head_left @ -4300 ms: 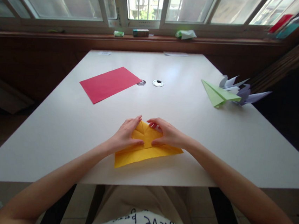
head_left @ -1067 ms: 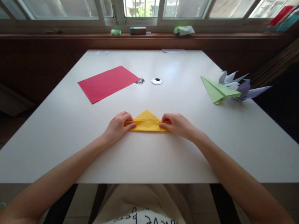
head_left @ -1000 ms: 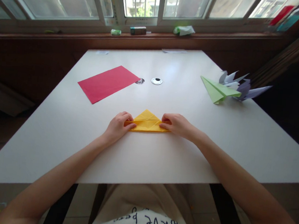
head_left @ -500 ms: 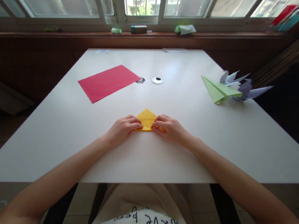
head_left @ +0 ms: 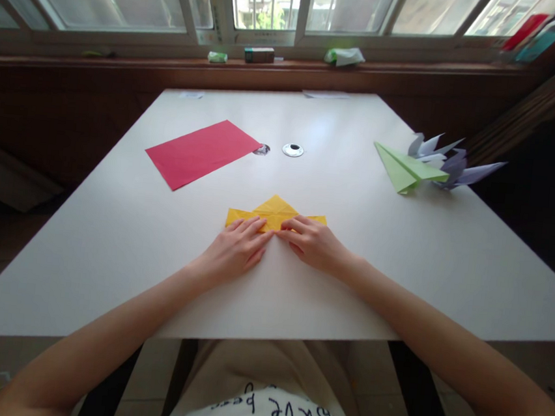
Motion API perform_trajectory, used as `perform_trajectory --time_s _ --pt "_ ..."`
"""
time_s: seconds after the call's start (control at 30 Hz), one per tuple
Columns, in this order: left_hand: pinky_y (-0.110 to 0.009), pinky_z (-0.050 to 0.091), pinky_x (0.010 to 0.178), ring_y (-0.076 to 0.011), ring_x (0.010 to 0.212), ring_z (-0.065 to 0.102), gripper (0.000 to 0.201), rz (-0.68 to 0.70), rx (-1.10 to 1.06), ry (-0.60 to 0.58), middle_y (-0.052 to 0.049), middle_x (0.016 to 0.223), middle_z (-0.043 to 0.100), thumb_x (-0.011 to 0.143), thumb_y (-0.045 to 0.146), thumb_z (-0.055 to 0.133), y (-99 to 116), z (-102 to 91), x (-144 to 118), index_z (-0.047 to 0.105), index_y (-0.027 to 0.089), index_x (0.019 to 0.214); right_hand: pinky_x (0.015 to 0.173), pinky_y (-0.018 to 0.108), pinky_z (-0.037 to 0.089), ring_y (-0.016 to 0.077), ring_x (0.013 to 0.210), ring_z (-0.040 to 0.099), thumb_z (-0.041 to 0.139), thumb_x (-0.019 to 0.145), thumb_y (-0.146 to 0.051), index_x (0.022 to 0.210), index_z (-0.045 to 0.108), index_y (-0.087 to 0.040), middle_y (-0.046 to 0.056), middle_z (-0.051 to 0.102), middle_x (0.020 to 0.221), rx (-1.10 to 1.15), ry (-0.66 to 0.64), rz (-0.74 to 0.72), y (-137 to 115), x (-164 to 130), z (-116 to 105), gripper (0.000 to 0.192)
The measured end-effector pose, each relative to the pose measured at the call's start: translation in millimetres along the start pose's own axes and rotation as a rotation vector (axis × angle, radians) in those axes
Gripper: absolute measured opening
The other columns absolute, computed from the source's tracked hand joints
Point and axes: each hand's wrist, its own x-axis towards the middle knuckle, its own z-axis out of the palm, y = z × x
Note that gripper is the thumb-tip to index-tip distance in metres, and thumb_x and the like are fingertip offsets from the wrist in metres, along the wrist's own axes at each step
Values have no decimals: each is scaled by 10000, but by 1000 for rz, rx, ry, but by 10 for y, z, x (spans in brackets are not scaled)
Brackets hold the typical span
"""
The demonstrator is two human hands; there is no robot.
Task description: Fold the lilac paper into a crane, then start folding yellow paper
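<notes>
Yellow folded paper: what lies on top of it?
Fingertips of the left hand and right hand press on the yellow folded paper; its near edge beneath them is hidden.

- The yellow paper under my fingers is matt, thin and sharply creased.
- The tabletop is smooth white laminate with a soft sheen from the window light.
- The red sheet is flat, matt paper.
- The green plane is matt folded paper; the pale lilac planes beside it are paper too.
- The round grommet looks like glossy plastic.
- The window sill is dark, dull wood.
</notes>
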Motion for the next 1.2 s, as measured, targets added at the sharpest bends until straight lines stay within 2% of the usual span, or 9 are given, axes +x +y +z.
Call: perform_trajectory --time_s 0.23,0.67,0.77,0.87,0.97,1.03,1.1,1.17,1.2 --pt "-468 418 923 -309 1141 473 342 -126 109 31 -170 1254 481 894 262 429 81 -73 -15 573 192 1196 689 290 452 172 831 566 435 856 -94 918 658 -175 69 637 901 -53 0 32 -37 17 4 246" --pt "-468 461 875 -309 1097 545 285 -326 178 -28 -145 1227 566 878 263 466 -333 -199 -134 658 212 1082 657 274 424 169 848 562 442 861 -117 940 662 -209 64 637 929 -28 9 55 23 12 16 252" --pt "-479 463 865 -328 1069 562 260 -377 183 3 -164 1186 595 862 239 480 -384 -227 -136 688 157 995 665 281 433 174 854 563 436 858 -110 947 666 -202 71 639 936 -3 6 56 45 9 12 263" --pt "-469 449 898 -317 1093 544 305 -407 179 66 -161 1209 581 881 249 448 -353 -224 -105 630 121 1089 667 287 443 178 853 565 439 847 -107 939 672 -201 72 643 938 34 -1 55 66 11 -10 267" --pt "-422 428 958 -263 1145 511 380 -324 33 140 -117 1251 557 904 293 431 -224 -194 -75 493 147 1249 677 271 456 163 833 571 465 820 -103 903 683 -212 54 648 912 83 -24 34 30 1 -68 258" --pt "-384 444 952 -234 1159 497 414 -223 -113 91 -102 1265 543 904 339 445 -110 -165 -72 442 164 1280 693 253 467 143 816 580 484 804 -98 865 689 -219 39 647 885 170 -62 17 -31 -31 -122 246" --pt "-368 451 949 -222 1161 483 443 -125 -212 -6 -91 1266 533 886 380 485 -8 -132 -79 431 176 1276 728 253 474 135 815 589 506 794 -100 836 689 -213 36 644 875 369 -129 25 -95 -91 -177 219" --pt "-387 441 961 -233 1170 458 423 -48 -263 -76 -88 1270 518 864 392 525 57 -98 -86 464 189 1230 755 255 479 132 829 594 531 809 -137 890 677 -207 44 637 922 528 -204 55 -130 -170 -224 181" --pt "-404 432 969 -240 1172 446 403 -28 -282 -92 -89 1269 513 855 386 542 73 -83 -87 480 192 1202 763 259 480 137 854 593 544 813 -155 934 664 -203 52 629 953 562 -199 102 -132 -210 -242 177"
